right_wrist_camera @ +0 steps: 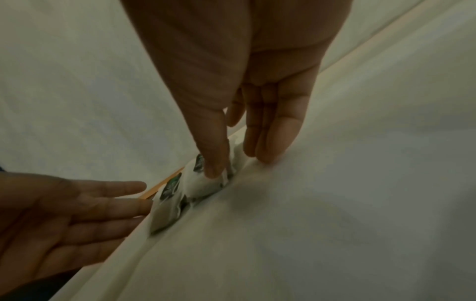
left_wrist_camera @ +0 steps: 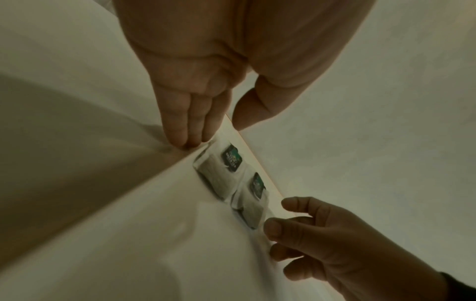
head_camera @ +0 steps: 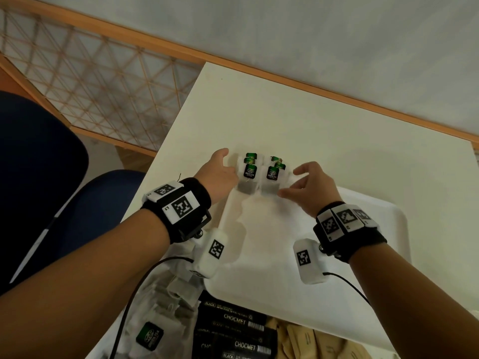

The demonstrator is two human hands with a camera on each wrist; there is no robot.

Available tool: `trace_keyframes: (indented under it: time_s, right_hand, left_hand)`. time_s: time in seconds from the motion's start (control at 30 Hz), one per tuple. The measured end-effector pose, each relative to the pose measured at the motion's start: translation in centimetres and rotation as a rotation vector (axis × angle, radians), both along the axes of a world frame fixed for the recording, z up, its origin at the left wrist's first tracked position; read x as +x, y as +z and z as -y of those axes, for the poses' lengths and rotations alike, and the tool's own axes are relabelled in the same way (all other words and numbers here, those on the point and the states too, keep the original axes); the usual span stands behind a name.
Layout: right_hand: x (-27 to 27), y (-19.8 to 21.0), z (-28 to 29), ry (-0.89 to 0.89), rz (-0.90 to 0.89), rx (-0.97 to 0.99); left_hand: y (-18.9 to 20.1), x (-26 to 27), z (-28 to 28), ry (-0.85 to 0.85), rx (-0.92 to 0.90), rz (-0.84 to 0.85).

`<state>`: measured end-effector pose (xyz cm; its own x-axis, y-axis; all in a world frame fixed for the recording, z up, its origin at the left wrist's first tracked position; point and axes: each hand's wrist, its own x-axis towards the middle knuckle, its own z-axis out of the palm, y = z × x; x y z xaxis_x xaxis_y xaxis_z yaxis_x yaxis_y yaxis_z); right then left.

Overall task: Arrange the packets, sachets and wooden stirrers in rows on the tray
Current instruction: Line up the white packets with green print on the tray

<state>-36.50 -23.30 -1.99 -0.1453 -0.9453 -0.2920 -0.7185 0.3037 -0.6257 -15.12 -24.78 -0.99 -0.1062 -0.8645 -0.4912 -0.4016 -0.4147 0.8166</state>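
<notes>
Two short overlapping rows of green tea bags, a left row (head_camera: 250, 172) and a right row (head_camera: 273, 173), lie at the far left corner of the white tray (head_camera: 272, 229). My left hand (head_camera: 220, 167) has straight fingers (left_wrist_camera: 180, 132) set against the outer edge of the left row (left_wrist_camera: 221, 175). My right hand (head_camera: 298, 180) sits at the other side. Its thumb (right_wrist_camera: 213, 163) rests on the right row (right_wrist_camera: 201, 185) and its fingers touch the tray beside it. Neither hand grips anything.
At the tray's near edge lie loose tea bags (head_camera: 166, 301), black Chocmet sachets (head_camera: 233, 330) and brown paper packets (head_camera: 311, 340). The tray sits on a white table (head_camera: 337, 138) against a wall. A blue chair (head_camera: 39, 177) stands left. Wrist cables trail over the near pile.
</notes>
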Motion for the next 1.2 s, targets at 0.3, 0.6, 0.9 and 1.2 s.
trace_keyframes:
  time_s: [0.3, 0.6, 0.9, 1.2]
  right_hand:
    - [1.4, -1.2, 0.0, -0.054, 0.080, -0.034]
    - [1.6, 0.4, -2.3, 0.017, 0.019, -0.054]
    - [8.9, 2.7, -12.4, 0.569, -0.049, 0.031]
    - [14.4, 1.8, -16.2, 0.773, -0.213, 0.065]
  left_hand:
    - [0.2, -1.0, 0.1, -0.089, 0.016, -0.006]
    - [0.1, 1.2, -2.0, -0.126, -0.054, 0.025]
    - [1.5, 9.5, -11.3, -0.207, -0.153, 0.204]
    - [1.0, 13.6, -20.6, -0.302, -0.165, 0.399]
